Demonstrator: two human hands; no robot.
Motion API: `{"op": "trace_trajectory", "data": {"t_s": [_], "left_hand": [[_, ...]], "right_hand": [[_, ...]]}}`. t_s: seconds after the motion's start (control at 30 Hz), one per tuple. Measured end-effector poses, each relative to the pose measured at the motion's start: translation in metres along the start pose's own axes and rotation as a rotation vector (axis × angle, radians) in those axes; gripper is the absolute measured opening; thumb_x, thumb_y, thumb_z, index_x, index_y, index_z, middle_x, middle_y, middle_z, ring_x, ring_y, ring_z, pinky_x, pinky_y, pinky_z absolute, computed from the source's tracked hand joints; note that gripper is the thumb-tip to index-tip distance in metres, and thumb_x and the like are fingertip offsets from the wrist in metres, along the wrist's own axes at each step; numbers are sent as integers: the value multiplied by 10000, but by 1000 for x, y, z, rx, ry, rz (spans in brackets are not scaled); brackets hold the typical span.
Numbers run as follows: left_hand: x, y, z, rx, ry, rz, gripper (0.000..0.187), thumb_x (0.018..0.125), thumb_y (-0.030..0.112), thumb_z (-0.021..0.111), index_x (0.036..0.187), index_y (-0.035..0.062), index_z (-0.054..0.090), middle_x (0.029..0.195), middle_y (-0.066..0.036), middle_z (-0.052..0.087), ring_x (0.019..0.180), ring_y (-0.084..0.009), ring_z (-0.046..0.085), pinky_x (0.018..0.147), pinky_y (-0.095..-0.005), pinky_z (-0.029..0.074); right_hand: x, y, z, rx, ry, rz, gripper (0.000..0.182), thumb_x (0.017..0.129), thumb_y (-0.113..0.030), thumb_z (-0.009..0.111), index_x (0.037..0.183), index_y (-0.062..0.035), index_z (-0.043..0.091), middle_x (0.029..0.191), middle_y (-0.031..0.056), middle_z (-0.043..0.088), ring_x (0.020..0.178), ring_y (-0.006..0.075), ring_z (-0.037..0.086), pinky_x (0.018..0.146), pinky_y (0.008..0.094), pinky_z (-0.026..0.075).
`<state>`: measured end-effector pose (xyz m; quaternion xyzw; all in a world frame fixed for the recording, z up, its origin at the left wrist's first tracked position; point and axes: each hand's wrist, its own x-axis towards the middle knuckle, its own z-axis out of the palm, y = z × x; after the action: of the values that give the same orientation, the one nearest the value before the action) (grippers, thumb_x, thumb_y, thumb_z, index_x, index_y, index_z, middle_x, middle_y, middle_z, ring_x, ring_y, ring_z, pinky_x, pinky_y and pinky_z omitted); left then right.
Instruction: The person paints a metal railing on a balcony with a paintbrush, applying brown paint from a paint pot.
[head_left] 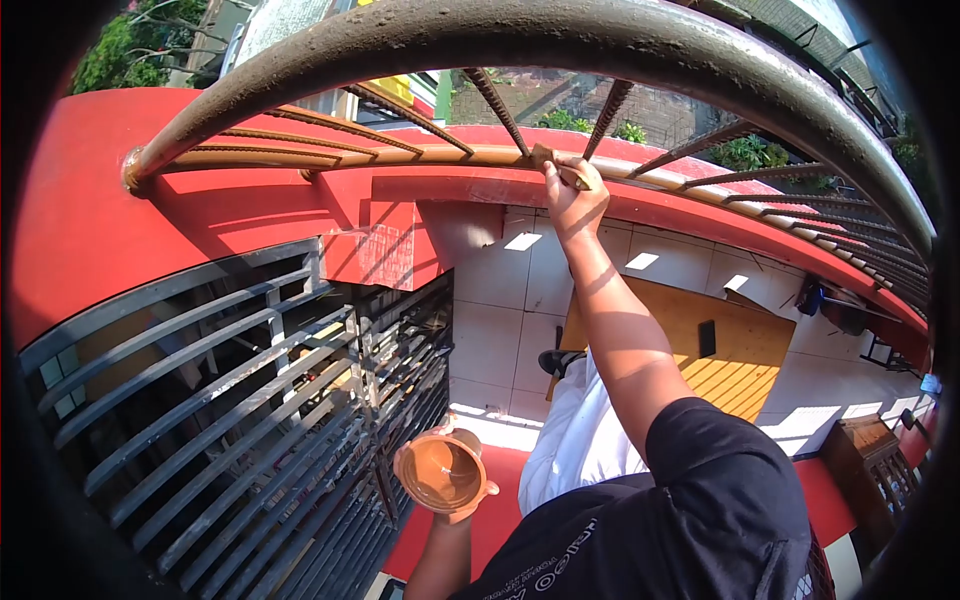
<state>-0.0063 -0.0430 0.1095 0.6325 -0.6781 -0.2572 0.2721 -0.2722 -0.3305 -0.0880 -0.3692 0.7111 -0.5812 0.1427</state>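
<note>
Railing (560,38) arched past the right hand (580,203); its bars (608,118) could knock that hand if it slid fast. The left hand (456,516) held a brown pot (425,464); tipping might spill anything inside. The right hand pinched a small pad (541,155) against the lower rail (450,155); a weak pinch could drop it.

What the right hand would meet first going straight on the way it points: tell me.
The brown lower rail. The right hand points up the picture at it, and the small brown pad it holds seems to touch it, though depth there is unclear.
</note>
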Motion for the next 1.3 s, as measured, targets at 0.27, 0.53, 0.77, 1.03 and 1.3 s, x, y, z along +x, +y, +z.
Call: {"op": "trace_trajectory", "data": {"t_s": [0.27, 0.53, 0.77, 1.03, 1.3], "left_hand": [[3, 3, 2, 18, 30, 19, 1304, 619, 837, 683, 1472, -14, 183, 1223, -136, 545, 1068, -283, 599, 964, -435, 485], [19, 20, -11, 315, -103, 138, 1246, 634, 898, 597, 1433, 20, 218, 1179, -110, 583, 1049, -257, 609, 1017, -443, 410], [5, 19, 21, 22, 223, -9, 1090, 671, 957, 465, 1330, 88, 452, 1210, -66, 594, 1073, -221, 601, 1091, -434, 292], [-17, 19, 10, 188, 164, 46, 1109, 661, 892, 601, 1341, 43, 385, 1181, -97, 597, 1089, -226, 597, 1071, -407, 319], [-69, 24, 9, -142, 291, -84, 1147, 607, 652, 855, 1411, 34, 320, 1327, -151, 407, 1242, -285, 455, 1068, -438, 404]], "right_hand": [[-8, -8, -34, -169, -6, -110, 134, 773, -111, 788, 864, -113, 689, 803, 90, 667, 727, 310, 673, 633, 370, 542], [-1, 6, -15, -193, -43, -88, 123, 814, -149, 756, 897, -111, 675, 835, 90, 653, 727, 341, 658, 634, 402, 537], [-20, -18, -59, -178, -205, -377, 145, 777, -68, 783, 875, -109, 685, 758, 61, 629, 658, 255, 644, 585, 357, 532], [-33, -103, -46, 35, -603, -619, 131, 787, -52, 773, 890, -103, 709, 824, 62, 658, 711, 252, 669, 614, 339, 545], [-73, -198, -118, 153, -714, -39, 205, 785, -84, 834, 908, -13, 687, 836, 87, 708, 769, 160, 693, 717, 277, 548]]}}
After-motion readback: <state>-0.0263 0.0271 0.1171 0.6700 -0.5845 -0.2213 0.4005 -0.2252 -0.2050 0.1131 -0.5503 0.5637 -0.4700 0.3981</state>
